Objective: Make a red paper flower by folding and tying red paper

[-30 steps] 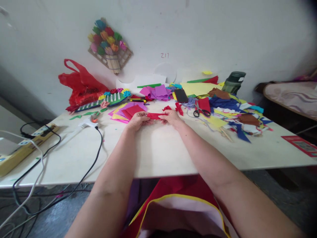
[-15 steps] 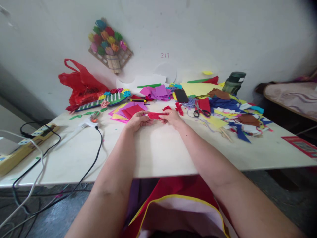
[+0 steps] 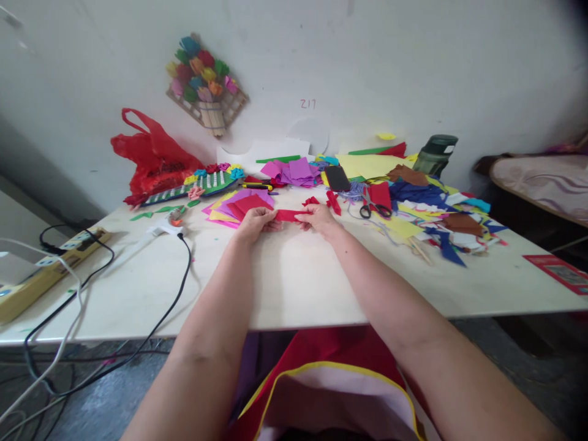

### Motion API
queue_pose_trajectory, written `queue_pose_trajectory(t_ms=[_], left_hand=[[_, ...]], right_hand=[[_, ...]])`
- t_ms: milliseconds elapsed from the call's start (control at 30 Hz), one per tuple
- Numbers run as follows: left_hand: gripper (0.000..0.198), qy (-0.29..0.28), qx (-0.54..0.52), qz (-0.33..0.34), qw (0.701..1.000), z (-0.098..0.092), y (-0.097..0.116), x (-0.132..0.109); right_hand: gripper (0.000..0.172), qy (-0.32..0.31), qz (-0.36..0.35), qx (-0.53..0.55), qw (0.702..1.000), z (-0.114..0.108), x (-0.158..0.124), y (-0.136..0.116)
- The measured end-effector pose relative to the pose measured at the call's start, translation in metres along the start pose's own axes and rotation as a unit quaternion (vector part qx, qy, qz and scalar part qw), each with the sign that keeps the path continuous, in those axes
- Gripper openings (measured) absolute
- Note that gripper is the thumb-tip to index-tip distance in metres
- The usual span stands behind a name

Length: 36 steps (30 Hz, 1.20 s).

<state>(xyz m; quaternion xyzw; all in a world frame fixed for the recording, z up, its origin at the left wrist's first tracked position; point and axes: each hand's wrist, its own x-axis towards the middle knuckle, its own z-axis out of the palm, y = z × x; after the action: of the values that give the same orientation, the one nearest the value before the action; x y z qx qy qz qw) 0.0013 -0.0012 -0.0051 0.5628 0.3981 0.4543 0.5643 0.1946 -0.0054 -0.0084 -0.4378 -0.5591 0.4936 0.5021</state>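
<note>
Well left of the scissors (image 3: 370,203) sits a red plastic bag (image 3: 158,153), its contents hidden by the plastic. Behind the scissors and to their right stands a green drinking bottle (image 3: 434,157); whether it holds liquid cannot be made out. On the wall, high to the scissors' left, a bundled-stick holder (image 3: 212,117) carries multicoloured artificial flowers (image 3: 202,70). Far left of the scissors, the picture edge cuts off a yellow power strip (image 3: 50,280). Just left of the scissors, the red strip (image 3: 289,215) spans the gap between the two hands, over the table (image 3: 298,282). The left hand (image 3: 258,223) pinches one end and the right hand (image 3: 318,220) pinches the other. Fingers cover both ends, and whether it is paper or cloth is unclear.
</note>
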Motion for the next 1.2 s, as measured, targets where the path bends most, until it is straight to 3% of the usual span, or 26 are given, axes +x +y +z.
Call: queue_pose_trajectory(t_ms=[267, 433, 767, 1200], left_hand=[[0.032, 0.044, -0.025, -0.003, 0.999, 0.001, 0.001, 0.004], [0.019, 0.018, -0.057, -0.001, 0.998, -0.006, 0.002, 0.003], [0.024, -0.035, -0.059, -0.013, 0.998, -0.012, 0.002, -0.003], [0.035, -0.044, -0.001, -0.013, 0.999, 0.010, 0.001, -0.003]], right_hand=[[0.016, -0.004, 0.008, 0.004, 1.000, -0.001, -0.001, -0.001], [0.016, -0.004, 0.014, 0.004, 1.000, 0.000, -0.003, -0.003], [0.018, -0.005, 0.014, 0.010, 1.000, -0.002, 0.000, 0.002], [0.014, -0.029, 0.045, -0.022, 0.998, 0.004, -0.007, -0.004]])
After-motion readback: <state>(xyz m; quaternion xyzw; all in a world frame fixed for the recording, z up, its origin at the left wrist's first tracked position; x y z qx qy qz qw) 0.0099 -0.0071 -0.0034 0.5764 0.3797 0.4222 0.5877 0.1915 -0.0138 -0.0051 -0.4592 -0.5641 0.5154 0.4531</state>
